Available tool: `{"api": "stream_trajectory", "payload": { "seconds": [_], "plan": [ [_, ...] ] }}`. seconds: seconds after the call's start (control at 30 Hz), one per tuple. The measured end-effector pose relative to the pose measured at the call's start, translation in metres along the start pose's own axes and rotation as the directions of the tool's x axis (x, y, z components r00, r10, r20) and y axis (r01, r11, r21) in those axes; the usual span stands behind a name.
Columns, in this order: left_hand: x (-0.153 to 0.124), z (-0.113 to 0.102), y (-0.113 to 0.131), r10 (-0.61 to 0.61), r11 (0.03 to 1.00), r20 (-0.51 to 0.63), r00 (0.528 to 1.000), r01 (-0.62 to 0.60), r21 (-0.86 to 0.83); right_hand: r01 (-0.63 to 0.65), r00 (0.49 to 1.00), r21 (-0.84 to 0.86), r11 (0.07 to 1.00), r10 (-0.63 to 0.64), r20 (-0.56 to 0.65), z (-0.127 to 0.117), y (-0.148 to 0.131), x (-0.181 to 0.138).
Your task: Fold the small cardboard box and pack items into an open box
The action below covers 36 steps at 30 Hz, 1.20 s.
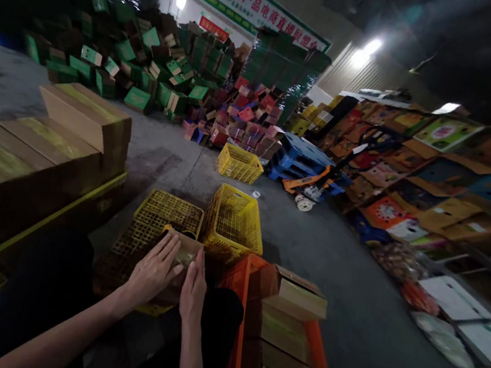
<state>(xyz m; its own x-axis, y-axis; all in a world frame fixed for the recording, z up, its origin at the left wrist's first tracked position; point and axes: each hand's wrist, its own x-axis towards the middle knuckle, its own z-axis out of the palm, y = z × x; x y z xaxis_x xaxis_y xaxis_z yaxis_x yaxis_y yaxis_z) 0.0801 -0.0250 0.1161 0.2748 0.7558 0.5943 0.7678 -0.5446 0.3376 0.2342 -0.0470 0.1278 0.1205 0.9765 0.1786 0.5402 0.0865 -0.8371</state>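
Note:
My left hand point(154, 270) lies flat on a small brown cardboard box point(186, 251) with its fingers stretched out. My right hand point(193, 287) presses against the box's right side, fingers straight and together. The box rests on an overturned yellow plastic crate point(151, 225) in front of my knees. Neither hand grips anything.
An orange crate point(243, 275) with folded cartons point(299, 297) stands at my right. Taped cartons point(45, 144) are stacked on the left. Two more yellow crates point(234, 223) sit ahead. Piles of green boxes point(129, 58), red boxes, blue pallets point(302, 153) and flattened cartons ring the concrete floor.

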Motion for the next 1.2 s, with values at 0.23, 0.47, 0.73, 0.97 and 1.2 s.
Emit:
{"api": "stream_trajectory", "payload": {
  "seconds": [0.23,0.47,0.73,0.97,1.2],
  "plan": [
    [-0.002,0.003,0.0,-0.016,1.0,0.002,1.0,0.016,-0.015,0.029,1.0,-0.006,1.0,-0.029,0.009,-0.003,-0.003,-0.001],
    [-0.005,0.008,0.006,-0.073,0.997,0.004,0.997,0.073,-0.016,0.011,1.0,0.0,1.0,-0.011,0.023,-0.003,-0.002,-0.009],
    [-0.003,0.007,0.009,-0.087,0.996,-0.005,0.996,0.087,-0.016,0.006,0.999,-0.046,0.999,-0.008,-0.033,-0.004,-0.006,-0.038],
    [-0.006,0.007,0.006,-0.062,0.998,-0.018,0.998,0.062,-0.03,0.015,1.0,-0.213,0.977,-0.019,-0.02,-0.01,-0.012,-0.059],
    [-0.013,-0.003,-0.015,0.082,0.981,0.046,0.996,-0.073,-0.178,0.204,0.976,-0.414,0.887,-0.216,0.019,-0.01,-0.008,-0.034]
  ]
}}
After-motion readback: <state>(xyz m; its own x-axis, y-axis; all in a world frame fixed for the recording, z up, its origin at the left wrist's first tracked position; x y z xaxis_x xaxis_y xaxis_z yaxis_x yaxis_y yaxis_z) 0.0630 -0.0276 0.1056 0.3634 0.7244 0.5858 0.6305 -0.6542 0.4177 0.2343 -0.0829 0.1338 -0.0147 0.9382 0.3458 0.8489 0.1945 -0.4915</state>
